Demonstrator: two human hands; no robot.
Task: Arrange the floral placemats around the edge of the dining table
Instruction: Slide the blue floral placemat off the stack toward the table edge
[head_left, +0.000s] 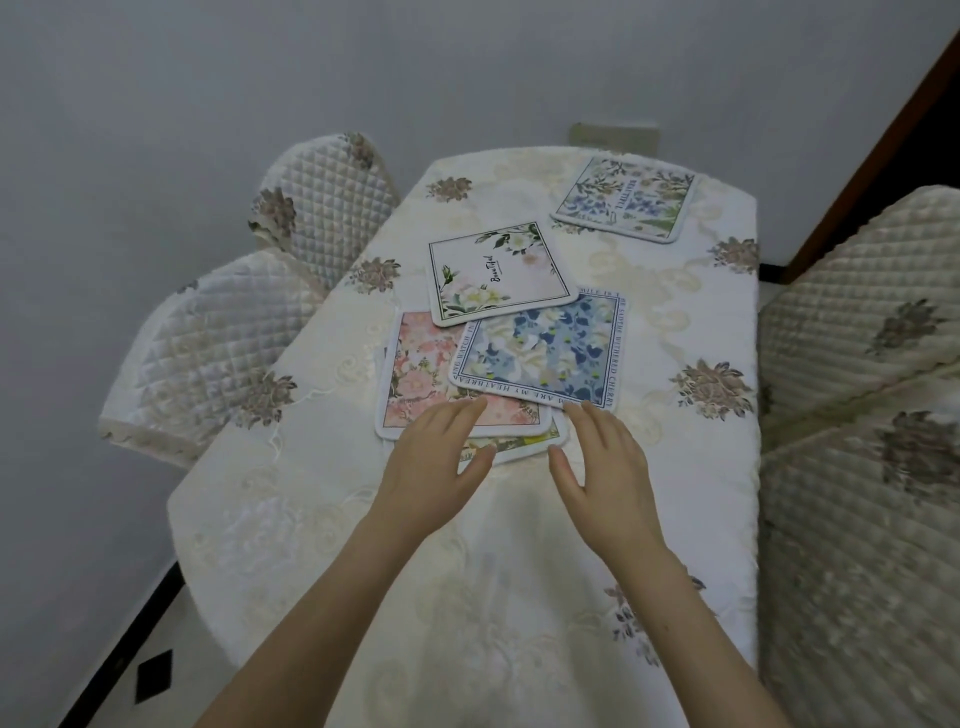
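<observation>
A loose pile of floral placemats lies mid-table: a white one with green leaves (496, 273) on top at the back, a blue-flowered one (545, 353) overlapping a pink-flowered one (421, 374), and a yellow-green one (519, 444) mostly hidden beneath. Another blue-and-green placemat (626, 200) lies alone at the far right corner. My left hand (434, 462) hovers open over the pink mat's near edge. My right hand (605, 465) is open just below the blue mat's near corner. Neither hand holds anything.
The table (467, 597) wears a cream embroidered cloth with brown flower motifs. Two quilted chairs (218, 338) stand at the left side and two more (862, 374) at the right. A grey wall is behind, with a dark door frame (883, 150) at the far right.
</observation>
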